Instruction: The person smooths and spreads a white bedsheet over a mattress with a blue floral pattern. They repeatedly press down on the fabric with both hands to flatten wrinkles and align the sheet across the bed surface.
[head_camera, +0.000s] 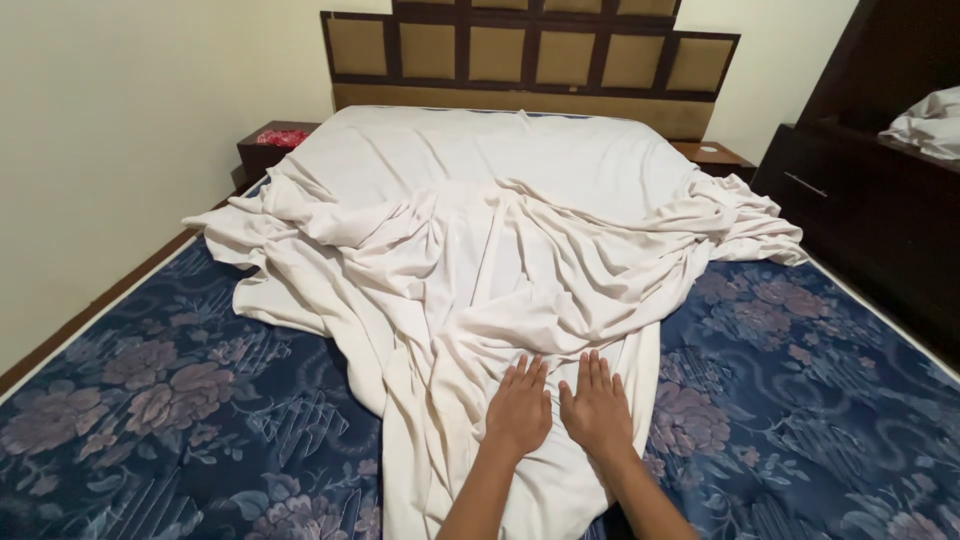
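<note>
From the head view, I have both hands flat on the white sheet (480, 260), side by side and nearly touching at the thumbs. My left hand (520, 408) and right hand (597, 408) lie palm down with the fingers straight and spread a little, pinching no cloth. The fingers of both point to twelve o'clock, toward the panelled headboard (530, 55).

The sheet runs away from my fingertips along that same line, its long axis from six to twelve. It is a narrow tongue under my palms, then fans out into a rumpled heap ahead, and lies smoother near the headboard. The bulk of it sits at twelve o'clock from both hands, with neither hand plainly nearer. The blue flowered mattress (180, 400) shows bare at nine and at three o'clock. A dark bedside table (262, 145) stands at about ten o'clock.
</note>
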